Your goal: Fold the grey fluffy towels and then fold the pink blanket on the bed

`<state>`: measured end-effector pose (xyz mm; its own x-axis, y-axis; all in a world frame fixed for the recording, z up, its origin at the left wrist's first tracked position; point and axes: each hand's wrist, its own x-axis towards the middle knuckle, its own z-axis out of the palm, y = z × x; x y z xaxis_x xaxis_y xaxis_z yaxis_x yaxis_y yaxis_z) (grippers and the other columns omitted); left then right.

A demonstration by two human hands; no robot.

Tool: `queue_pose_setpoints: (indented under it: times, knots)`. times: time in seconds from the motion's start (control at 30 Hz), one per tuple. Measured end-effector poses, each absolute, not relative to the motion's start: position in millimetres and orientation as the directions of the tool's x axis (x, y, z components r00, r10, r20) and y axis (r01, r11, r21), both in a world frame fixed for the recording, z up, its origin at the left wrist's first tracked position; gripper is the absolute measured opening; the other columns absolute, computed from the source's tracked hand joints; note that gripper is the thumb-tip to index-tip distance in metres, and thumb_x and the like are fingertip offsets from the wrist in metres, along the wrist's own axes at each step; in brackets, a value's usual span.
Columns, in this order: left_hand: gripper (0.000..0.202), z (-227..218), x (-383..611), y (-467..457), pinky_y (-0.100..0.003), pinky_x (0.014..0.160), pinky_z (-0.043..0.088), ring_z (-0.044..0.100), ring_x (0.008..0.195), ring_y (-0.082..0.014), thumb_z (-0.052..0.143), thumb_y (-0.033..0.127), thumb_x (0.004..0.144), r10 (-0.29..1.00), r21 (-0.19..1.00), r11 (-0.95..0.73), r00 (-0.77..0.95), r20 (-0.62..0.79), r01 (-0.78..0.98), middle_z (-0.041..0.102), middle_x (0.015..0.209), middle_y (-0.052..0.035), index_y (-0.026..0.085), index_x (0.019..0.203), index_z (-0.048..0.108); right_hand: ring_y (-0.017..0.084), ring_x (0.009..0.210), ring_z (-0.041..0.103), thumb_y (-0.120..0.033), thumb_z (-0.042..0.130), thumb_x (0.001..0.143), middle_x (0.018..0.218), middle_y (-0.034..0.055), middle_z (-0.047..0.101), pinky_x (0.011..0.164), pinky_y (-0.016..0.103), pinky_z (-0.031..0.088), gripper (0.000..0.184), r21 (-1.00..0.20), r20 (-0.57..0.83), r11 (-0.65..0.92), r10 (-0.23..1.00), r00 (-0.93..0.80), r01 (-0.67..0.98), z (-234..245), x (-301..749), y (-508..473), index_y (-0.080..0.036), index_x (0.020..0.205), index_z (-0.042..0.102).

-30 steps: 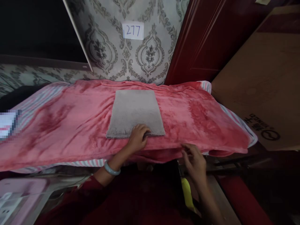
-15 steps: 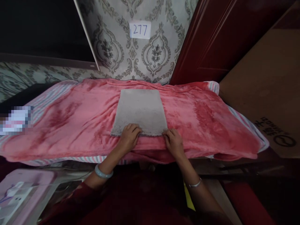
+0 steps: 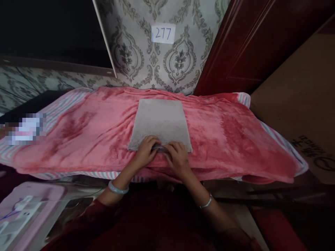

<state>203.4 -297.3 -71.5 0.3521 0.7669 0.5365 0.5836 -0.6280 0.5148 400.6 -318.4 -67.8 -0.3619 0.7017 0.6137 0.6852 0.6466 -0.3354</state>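
A flat, square grey plush cushion cover (image 3: 162, 118) lies on a pink fleece blanket (image 3: 104, 129). Both hands are at its near edge, close together around the middle. My left hand (image 3: 147, 150) has its thumb and fingers closed on that edge, fingers on top. Just to the right, my right hand (image 3: 178, 157) pinches the same edge, its fingertips almost meeting the left ones. Between the hands the edge is slightly lifted and shows a dark line; what exactly the fingertips hold there is too small to make out.
A dark screen (image 3: 52, 31) stands at the back left by the patterned wall, which bears a paper marked 277 (image 3: 163, 33). A cardboard box (image 3: 300, 101) and dark red wooden panel (image 3: 251, 42) stand right. A pink tray-like surface (image 3: 49, 195) is at lower left.
My right hand has moved left from the cover's near right corner to the middle of the edge, beside my left hand. The view has shifted slightly.
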Motion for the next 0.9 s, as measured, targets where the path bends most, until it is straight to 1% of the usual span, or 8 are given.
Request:
queue_pose_setpoints:
  times: [0.07,0.2,0.3,0.43,0.53,0.63,0.73,0.9]
  knots:
    - [0.016,-72.4,203.6,-297.0,-0.044,0.094,0.049,0.058,0.107,-0.0238,0.055,0.015,0.091,0.766,0.520,-0.630,0.349,0.540,0.578,0.064,0.108,-0.0091,0.021,0.104,0.060,0.028,0.098,0.053,-0.022,0.058,0.096,0.109,0.0111,0.066,0.081,0.043,0.042,0.023,-0.325,0.588,0.641,0.713,-0.382,0.695,-69.2,390.9,-313.1,-0.021,0.115,0.069]
    - [0.016,-73.4,203.4,-296.8,-0.044,0.094,0.049,0.059,0.106,-0.0243,0.056,0.016,0.089,0.764,0.517,-0.630,0.344,0.546,0.579,0.065,0.108,-0.0094,0.021,0.103,0.062,0.026,0.092,0.052,-0.019,0.055,0.096,0.096,0.0093,0.066,0.079,0.042,0.042,0.015,-0.348,0.589,0.646,0.715,-0.377,0.680,-73.3,382.6,-303.9,-0.021,0.095,0.070]
    - [0.016,-72.6,203.3,-297.5,-0.044,0.093,0.049,0.060,0.105,-0.0239,0.057,0.016,0.089,0.776,0.530,-0.615,0.331,0.537,0.584,0.065,0.107,-0.0086,0.022,0.103,0.063,0.024,0.090,0.055,-0.020,0.054,0.096,0.091,0.0071,0.066,0.081,0.041,0.044,0.017,-0.465,0.611,0.656,0.724,-0.321,0.594,-77.0,383.0,-301.1,-0.023,0.087,0.068]
    - [0.013,-71.7,203.5,-298.0,-0.043,0.091,0.050,0.060,0.103,-0.0234,0.058,0.016,0.089,0.764,0.518,-0.630,0.341,0.549,0.579,0.065,0.105,-0.0080,0.021,0.100,0.063,0.022,0.085,0.059,-0.025,0.056,0.094,0.084,0.0046,0.066,0.080,0.038,0.047,0.014,-0.672,0.624,0.621,0.768,-0.144,0.402,-80.0,385.8,-302.6,-0.023,0.084,0.066]
    - [0.012,-72.1,203.5,-297.7,-0.042,0.091,0.050,0.059,0.103,-0.0230,0.058,0.016,0.090,0.756,0.516,-0.639,0.342,0.559,0.570,0.065,0.105,-0.0081,0.021,0.100,0.063,0.020,0.082,0.061,-0.027,0.059,0.092,0.083,0.0029,0.066,0.078,0.035,0.049,0.011,-0.781,0.579,0.560,0.815,-0.016,0.275,-78.6,387.9,-305.2,-0.023,0.084,0.065]
    - [0.012,-72.1,203.3,-297.8,-0.042,0.091,0.049,0.059,0.104,-0.0231,0.058,0.016,0.090,0.764,0.526,-0.631,0.340,0.548,0.571,0.065,0.106,-0.0080,0.021,0.100,0.064,0.018,0.077,0.060,-0.030,0.059,0.092,0.079,0.0014,0.065,0.073,0.032,0.049,0.013,-0.848,0.507,0.486,0.860,0.054,0.211,-75.8,390.4,-307.0,-0.022,0.083,0.063]
    - [0.013,-71.2,203.5,-298.3,-0.042,0.092,0.049,0.059,0.103,-0.0231,0.058,0.016,0.090,0.776,0.533,-0.618,0.339,0.533,0.578,0.065,0.106,-0.0079,0.021,0.100,0.064,0.018,0.077,0.060,-0.032,0.056,0.094,0.079,0.0016,0.064,0.073,0.032,0.050,0.016,-0.847,0.502,0.480,0.863,0.048,0.228,-75.5,393.2,-307.5,-0.022,0.083,0.062]
    - [0.014,-70.4,204.5,-298.4,-0.042,0.091,0.049,0.060,0.103,-0.0232,0.058,0.014,0.088,0.781,0.534,-0.611,0.339,0.524,0.584,0.065,0.105,-0.0078,0.021,0.098,0.065,0.025,0.099,0.060,-0.028,0.060,0.091,0.101,0.0090,0.067,0.089,0.042,0.050,0.011,-0.663,0.615,0.612,0.774,-0.152,0.432,-80.9,392.4,-308.0,-0.023,0.098,0.067]
